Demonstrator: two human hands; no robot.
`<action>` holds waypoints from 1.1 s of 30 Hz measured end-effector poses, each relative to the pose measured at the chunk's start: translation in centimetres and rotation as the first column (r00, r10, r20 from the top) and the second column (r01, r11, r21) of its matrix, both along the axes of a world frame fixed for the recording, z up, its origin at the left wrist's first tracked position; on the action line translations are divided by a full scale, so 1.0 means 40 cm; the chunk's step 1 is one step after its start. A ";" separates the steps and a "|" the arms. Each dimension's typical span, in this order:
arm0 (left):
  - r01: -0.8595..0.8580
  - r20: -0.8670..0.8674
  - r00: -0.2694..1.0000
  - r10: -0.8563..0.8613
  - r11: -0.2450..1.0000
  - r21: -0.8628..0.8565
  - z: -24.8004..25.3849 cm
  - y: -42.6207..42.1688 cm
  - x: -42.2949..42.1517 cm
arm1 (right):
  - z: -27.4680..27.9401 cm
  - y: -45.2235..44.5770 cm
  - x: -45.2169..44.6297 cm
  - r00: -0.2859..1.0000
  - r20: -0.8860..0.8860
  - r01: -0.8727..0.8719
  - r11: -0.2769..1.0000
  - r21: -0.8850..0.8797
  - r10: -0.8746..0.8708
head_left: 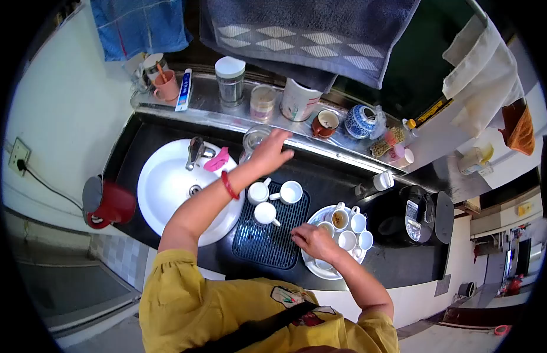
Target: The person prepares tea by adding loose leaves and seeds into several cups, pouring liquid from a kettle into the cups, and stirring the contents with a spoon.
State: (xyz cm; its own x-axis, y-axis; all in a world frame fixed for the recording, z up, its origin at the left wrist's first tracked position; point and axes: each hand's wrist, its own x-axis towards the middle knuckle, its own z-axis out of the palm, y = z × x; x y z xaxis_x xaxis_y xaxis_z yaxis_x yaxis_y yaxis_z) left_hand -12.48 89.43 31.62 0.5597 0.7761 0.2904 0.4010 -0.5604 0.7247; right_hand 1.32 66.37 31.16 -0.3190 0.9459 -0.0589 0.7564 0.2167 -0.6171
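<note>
My left hand (271,154), a red band at its wrist, is over the back of the counter beside a clear glass jar (254,139). Its thumb stands apart from the fingers, and nothing shows between them. Three white mugs, one of them upright and open to view (290,192), stand on a black slotted drying mat (264,244). My right hand (312,240) is at the left side of a round white tray (332,275), its fingers curled together; what they hold, if anything, is hidden. Several white cups (346,240) crowd the tray, one with brown contents (340,219).
A white basin (162,188) with a faucet (196,154) and pink cloth (217,160) lies left, a red kettle (112,203) beyond it. Jars (230,82) and a blue-white pot (360,122) line the ledge under hanging towels (320,35). A black appliance (416,215) stands right.
</note>
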 end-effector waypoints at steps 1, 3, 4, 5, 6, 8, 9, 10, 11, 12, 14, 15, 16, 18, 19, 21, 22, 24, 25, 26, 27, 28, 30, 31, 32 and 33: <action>-0.075 -0.064 0.994 0.086 0.983 0.165 0.044 0.041 0.030 | -0.010 -0.012 0.011 0.999 0.002 0.039 0.999 -0.018 -0.038; -0.116 -0.041 0.990 0.134 0.950 0.291 0.081 0.150 0.093 | -0.029 -0.040 0.023 0.993 -0.015 0.115 0.993 0.005 -0.115; -0.162 -0.014 0.982 0.189 0.874 0.459 0.055 0.217 0.128 | -0.044 -0.056 0.031 0.983 -0.036 0.177 0.984 -0.016 -0.177; -0.151 -0.011 0.984 0.176 0.876 0.459 0.071 0.253 0.148 | -0.060 -0.076 0.035 0.969 -0.057 0.238 0.970 -0.040 -0.240; -0.131 -0.182 0.959 0.217 0.909 0.395 0.091 0.282 0.167 | -0.076 -0.097 0.033 0.943 -0.064 0.318 0.941 -0.114 -0.326; -0.104 -0.350 0.910 0.223 0.938 0.330 0.103 0.332 0.209 | -0.110 -0.144 0.030 0.897 -0.073 0.418 0.891 -0.177 -0.436; -0.109 -0.409 0.886 0.219 0.955 0.276 0.094 0.360 0.225 | -0.129 -0.166 0.030 0.879 -0.063 0.455 0.870 -0.191 -0.473; -0.117 -0.469 0.857 0.212 0.968 0.223 0.090 0.375 0.236 | -0.155 -0.189 0.030 0.871 -0.066 0.468 0.862 -0.193 -0.488; -0.100 -0.474 0.858 0.196 0.970 0.220 0.081 0.383 0.245 | -0.183 -0.217 0.028 0.826 -0.095 0.524 0.818 -0.237 -0.556; -0.148 -0.316 0.918 0.239 0.946 0.287 0.078 0.384 0.250 | -0.208 -0.242 0.024 0.774 -0.120 0.573 0.768 -0.285 -0.622; -0.206 0.004 0.970 0.243 0.815 0.542 0.004 0.441 0.260 | -0.257 -0.284 0.014 0.716 -0.130 0.612 0.706 -0.356 -0.686; -0.190 -0.007 0.973 0.230 0.821 0.537 -0.006 0.443 0.252 | -0.270 -0.299 0.006 0.669 -0.131 0.632 0.652 -0.419 -0.732; -0.189 -0.037 0.972 0.232 0.865 0.464 -0.001 0.435 0.239 | -0.242 -0.296 -0.005 0.676 -0.086 0.640 0.640 -0.426 -0.732; -0.182 -0.141 0.958 0.251 0.907 0.380 0.045 0.381 0.210 | -0.273 -0.306 -0.012 0.691 -0.114 0.623 0.669 -0.405 -0.713; -0.082 -0.254 0.939 0.230 0.869 0.488 0.068 0.364 0.188 | -0.291 -0.319 -0.015 0.716 -0.137 0.603 0.705 -0.374 -0.685; -0.142 -0.088 0.969 0.230 0.814 0.564 0.115 0.278 0.138 | -0.276 -0.304 -0.015 0.752 -0.115 0.550 0.714 -0.433 -0.649; -0.098 -0.066 0.985 0.162 0.824 0.558 0.130 0.239 0.107 | -0.281 -0.298 -0.012 0.773 -0.110 0.523 0.725 -0.449 -0.625; -0.031 -0.013 0.999 0.047 0.821 0.570 0.159 0.160 0.041 | -0.259 -0.274 -0.017 0.787 -0.094 0.521 0.739 -0.427 -0.610; -0.011 0.024 1.000 -0.005 0.803 0.596 0.173 0.107 0.008 | -0.248 -0.268 -0.020 0.787 -0.137 0.525 0.769 -0.364 -0.602; 0.010 0.006 1.000 -0.018 0.795 0.606 0.180 0.062 -0.026 | -0.233 -0.263 -0.022 0.780 -0.141 0.528 0.762 -0.376 -0.610; 0.027 -0.009 1.000 -0.028 0.784 0.620 0.184 0.018 -0.064 | -0.212 -0.257 -0.024 0.784 -0.158 0.516 0.772 -0.371 -0.600; 0.052 -0.034 0.999 -0.039 0.798 0.600 0.188 -0.026 -0.104 | -0.210 -0.264 -0.024 0.774 -0.178 0.521 0.771 -0.365 -0.607; 0.118 -0.114 0.991 -0.066 0.826 0.551 0.184 -0.112 -0.193 | -0.213 -0.287 -0.027 0.766 -0.194 0.524 0.771 -0.362 -0.612; 0.154 -0.164 0.983 -0.079 0.839 0.522 0.180 -0.152 -0.234 | -0.215 -0.297 -0.027 0.765 -0.197 0.521 0.769 -0.370 -0.613; 0.197 -0.215 0.971 -0.103 0.858 0.475 0.178 -0.197 -0.270 | -0.216 -0.308 -0.027 0.749 -0.193 0.527 0.746 -0.406 -0.634; 0.235 -0.264 0.956 -0.128 0.873 0.427 0.177 -0.243 -0.299 | -0.216 -0.318 -0.026 0.733 -0.187 0.531 0.723 -0.441 -0.653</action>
State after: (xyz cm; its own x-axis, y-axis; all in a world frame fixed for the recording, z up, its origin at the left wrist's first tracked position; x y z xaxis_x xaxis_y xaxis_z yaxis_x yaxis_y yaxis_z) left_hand -24.44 79.72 38.70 0.7684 0.4696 0.4348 0.3790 -0.8813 0.2822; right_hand 0.28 53.65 22.50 0.2438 0.8792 -0.4093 0.4084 -0.4758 -0.7789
